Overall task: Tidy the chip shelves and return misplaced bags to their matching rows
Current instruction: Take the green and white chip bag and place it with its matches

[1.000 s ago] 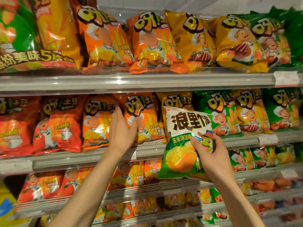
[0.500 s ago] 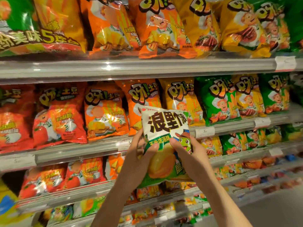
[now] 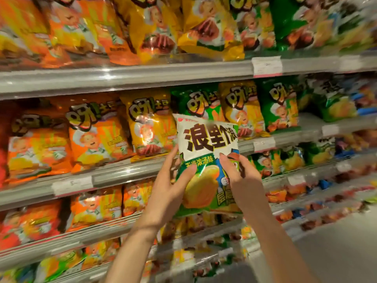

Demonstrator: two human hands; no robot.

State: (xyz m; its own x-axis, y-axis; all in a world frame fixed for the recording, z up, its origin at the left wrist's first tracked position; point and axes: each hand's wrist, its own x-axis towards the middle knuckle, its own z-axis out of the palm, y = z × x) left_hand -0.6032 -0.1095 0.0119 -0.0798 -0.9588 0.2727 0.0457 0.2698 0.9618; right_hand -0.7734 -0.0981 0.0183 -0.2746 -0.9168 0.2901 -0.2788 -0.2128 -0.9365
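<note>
Head view: both hands, left hand [image 3: 169,186] and right hand [image 3: 241,176], pinch white-green corn chip bag [image 3: 206,160], off shelf; matching row maybe at 3 o'clock, placing not yet done.

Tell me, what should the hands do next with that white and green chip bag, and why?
Probably carry the white and green chip bag rightward along the shelves. Both the left hand and right hand grip it, and the orange, yellow and green bags behind it show a different design, while similar-looking blurred bags sit further right.
</note>
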